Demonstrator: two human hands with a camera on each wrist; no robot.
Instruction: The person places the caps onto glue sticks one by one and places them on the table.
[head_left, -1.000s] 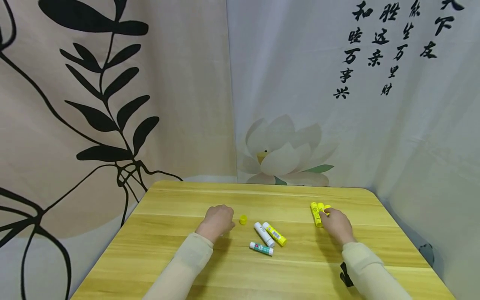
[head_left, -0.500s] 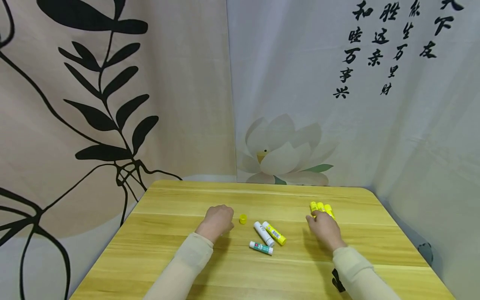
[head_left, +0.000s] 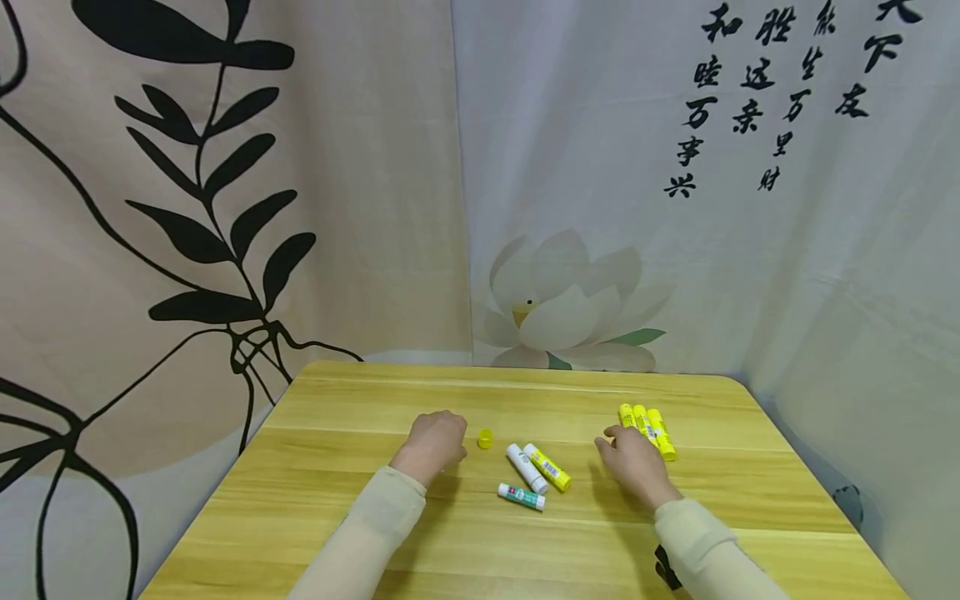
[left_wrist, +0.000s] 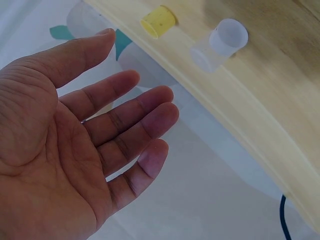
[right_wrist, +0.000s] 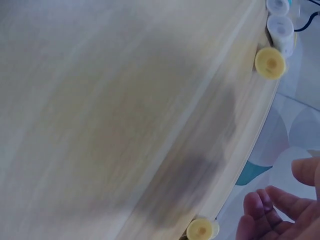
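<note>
My left hand hovers over the left-middle of the table. In the left wrist view its fingers are relaxed and hold nothing; a yellow cap and a translucent white cap lie beyond them. My right hand holds nothing, its fingers loosely bent, just in front of three yellow glue sticks lying side by side. The hand partly covers two of them. Between the hands lie a white glue stick, a yellow glue stick with a white end and a small teal-and-white glue stick.
The wooden table has rounded far corners, with a printed curtain hanging behind it. A black strap piece hangs at the right sleeve.
The right hand has let go of the yellow glue sticks and moved left and toward the person, uncovering the rightmost one. The left hand stays in place.
</note>
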